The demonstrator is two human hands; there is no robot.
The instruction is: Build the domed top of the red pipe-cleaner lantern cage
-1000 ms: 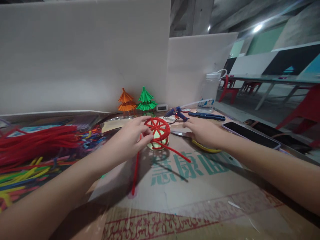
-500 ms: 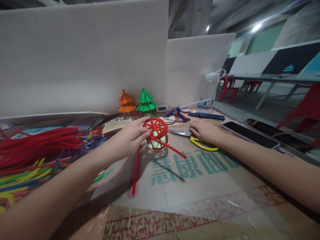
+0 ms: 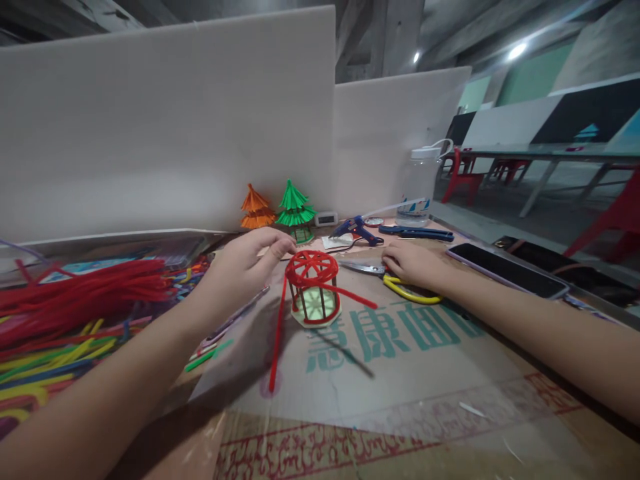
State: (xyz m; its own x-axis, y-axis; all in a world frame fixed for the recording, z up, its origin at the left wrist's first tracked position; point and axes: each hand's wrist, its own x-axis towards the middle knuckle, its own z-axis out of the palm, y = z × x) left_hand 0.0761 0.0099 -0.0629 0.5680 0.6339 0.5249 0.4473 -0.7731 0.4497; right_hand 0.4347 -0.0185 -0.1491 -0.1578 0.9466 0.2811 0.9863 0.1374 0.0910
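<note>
A small round cage (image 3: 314, 293) stands upright on the board, with a red pipe-cleaner top, dark posts and a pale base. Two long red pipe-cleaner ends stick out from its top, one toward me and one to the right. At the top's upper left rim, my left hand (image 3: 245, 270) has thumb and fingertips closed in a pinch. My right hand (image 3: 413, 263) lies curled over the scissors (image 3: 411, 291), which have yellow handles. Their blades point left toward the cage, and some of my right fingers are hidden.
Red pipe cleaners (image 3: 100, 283) and multicoloured ones (image 3: 55, 360) are heaped at left. Behind stand an orange paper-like tower (image 3: 257, 208) and a green one (image 3: 295, 205). A glue gun (image 3: 357, 230), a blue cutter (image 3: 416, 233), a bottle (image 3: 416, 187) and a phone (image 3: 505, 269) lie or stand farther right.
The cage has gone from tilted toward me to upright, and its base now shows fully. My left hand has shifted left and back from over its side to the rim. My right hand stays on the scissors.
</note>
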